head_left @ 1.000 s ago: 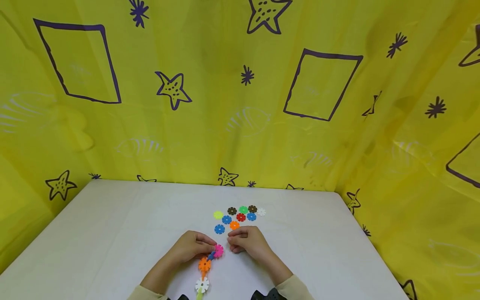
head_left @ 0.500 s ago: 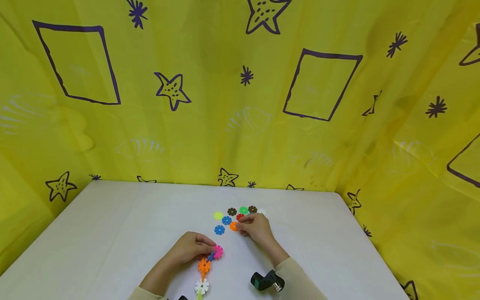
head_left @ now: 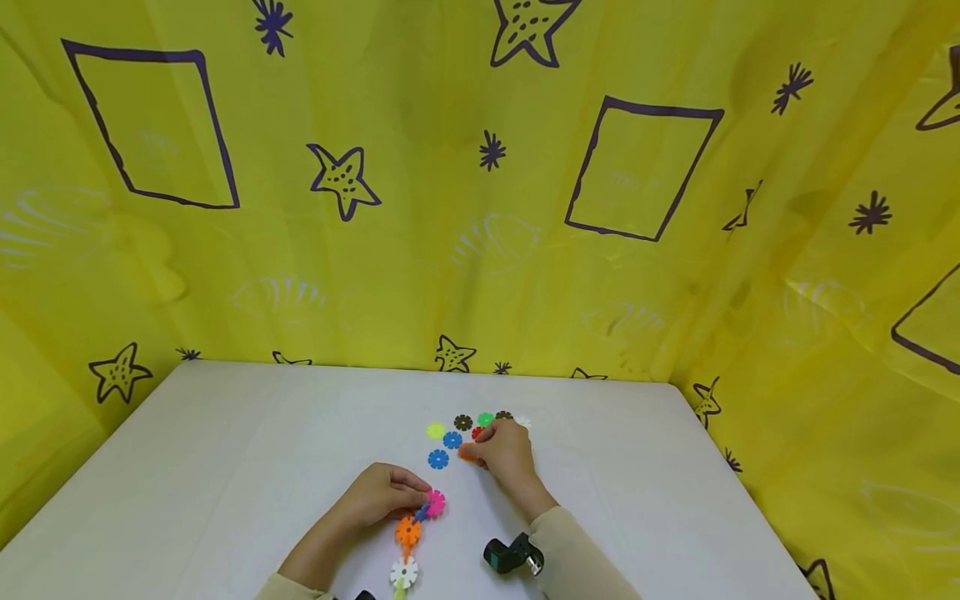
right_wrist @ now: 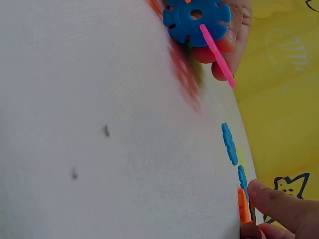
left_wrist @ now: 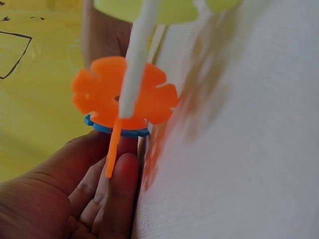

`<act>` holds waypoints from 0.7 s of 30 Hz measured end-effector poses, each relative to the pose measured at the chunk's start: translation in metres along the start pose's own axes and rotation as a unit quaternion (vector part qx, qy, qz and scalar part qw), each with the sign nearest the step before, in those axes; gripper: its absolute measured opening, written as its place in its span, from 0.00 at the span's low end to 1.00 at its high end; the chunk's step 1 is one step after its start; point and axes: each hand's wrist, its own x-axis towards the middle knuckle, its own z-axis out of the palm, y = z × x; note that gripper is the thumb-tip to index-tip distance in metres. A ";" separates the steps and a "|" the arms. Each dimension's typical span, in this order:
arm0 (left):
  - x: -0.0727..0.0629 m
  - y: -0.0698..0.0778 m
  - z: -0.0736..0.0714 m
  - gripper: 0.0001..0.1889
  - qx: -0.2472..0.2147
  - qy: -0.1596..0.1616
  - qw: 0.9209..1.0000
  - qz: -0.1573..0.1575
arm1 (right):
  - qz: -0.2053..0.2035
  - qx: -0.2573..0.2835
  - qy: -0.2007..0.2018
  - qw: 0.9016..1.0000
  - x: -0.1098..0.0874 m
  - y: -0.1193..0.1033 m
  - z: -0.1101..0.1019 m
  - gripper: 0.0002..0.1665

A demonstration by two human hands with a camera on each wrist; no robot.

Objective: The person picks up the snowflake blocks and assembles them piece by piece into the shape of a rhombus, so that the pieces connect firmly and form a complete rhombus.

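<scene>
My left hand pinches a chain of interlocking plastic snowflake discs near its far end, low over the white table. A pink disc ends the chain beyond my fingertips. Behind it come a blue disc, orange ones, a white disc and a yellow-green one. Farther out, my right hand has thumb and fingertips at the edges of a loose orange disc, partly covering it. In the head view, the fingers also hide part of a red disc.
Around the right hand lie loose discs: two blue ones, a yellow one, brown ones, a green one and a white one. A yellow patterned curtain borders the white table.
My right hand has moved away from beside the chain to the loose discs, and its fingertips have come onto the orange disc. My left hand stays in place with the chain.
</scene>
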 end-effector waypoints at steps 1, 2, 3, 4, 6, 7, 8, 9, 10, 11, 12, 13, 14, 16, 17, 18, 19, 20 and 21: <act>0.000 0.000 0.000 0.12 -0.002 0.000 1.000 -0.001 | -0.003 -0.003 0.004 1.000 0.000 0.000 0.001 0.19; 0.000 0.000 0.000 0.12 -0.001 0.000 1.000 0.000 | -0.005 -0.005 0.008 1.000 0.000 0.000 0.001 0.19; 0.000 0.000 0.000 0.12 0.000 0.000 1.000 0.000 | -0.009 -0.007 0.011 1.000 0.000 0.001 0.002 0.19; 0.000 0.000 0.000 0.12 0.000 0.000 1.000 0.000 | -0.013 -0.008 0.013 1.000 0.000 0.001 0.002 0.20; 0.000 0.000 0.000 0.12 -0.001 0.000 1.000 -0.002 | -0.020 -0.012 0.015 1.000 0.000 0.002 0.002 0.19; 0.000 0.001 0.000 0.12 0.000 0.000 1.000 -0.004 | -0.024 -0.014 0.014 0.999 0.000 0.002 0.002 0.19; 0.000 0.001 0.000 0.12 0.001 0.000 1.000 -0.003 | -0.027 -0.017 0.013 0.999 0.001 0.002 0.002 0.19; 0.000 0.001 0.000 0.12 0.002 0.001 1.000 -0.004 | -0.029 -0.019 0.011 0.999 0.001 0.002 0.001 0.19; 0.000 0.001 0.000 0.12 0.003 0.001 1.000 -0.004 | -0.032 -0.020 0.008 0.999 0.000 0.002 0.000 0.19; 0.001 0.001 0.000 0.12 0.003 0.002 1.000 -0.003 | -0.033 -0.020 0.004 0.999 0.000 0.002 -0.001 0.19; 0.001 0.001 0.000 0.12 0.004 0.002 1.000 -0.004 | -0.034 -0.020 0.000 0.999 0.000 0.001 -0.002 0.19; 0.001 0.001 0.000 0.12 0.005 0.003 1.000 -0.005 | -0.030 -0.018 -0.006 0.999 0.000 0.001 -0.003 0.19; 0.001 0.001 0.000 0.12 0.006 0.003 1.000 -0.007 | -0.026 -0.015 -0.013 0.999 0.000 0.001 -0.003 0.19; 0.001 0.001 0.000 0.12 0.008 0.002 1.000 -0.010 | -0.017 -0.008 -0.027 0.999 -0.001 0.000 -0.005 0.19; 0.001 0.001 0.000 0.12 0.008 0.002 1.000 -0.012 | -0.011 -0.005 -0.033 0.999 -0.001 0.000 -0.005 0.19; 0.001 0.001 0.000 0.12 0.008 0.001 1.000 -0.014 | -0.006 0.001 -0.038 0.999 -0.001 0.000 -0.006 0.19; 0.001 0.001 0.000 0.12 0.008 0.000 1.000 -0.014 | -0.004 0.005 -0.043 0.999 -0.001 0.001 -0.007 0.19; 0.001 0.001 0.001 0.12 0.008 0.000 1.000 -0.014 | -0.002 0.010 -0.046 0.999 -0.001 0.001 -0.007 0.19; 0.001 0.001 0.001 0.12 0.008 -0.001 1.000 -0.014 | 0.000 0.014 -0.048 0.999 -0.002 0.001 -0.007 0.19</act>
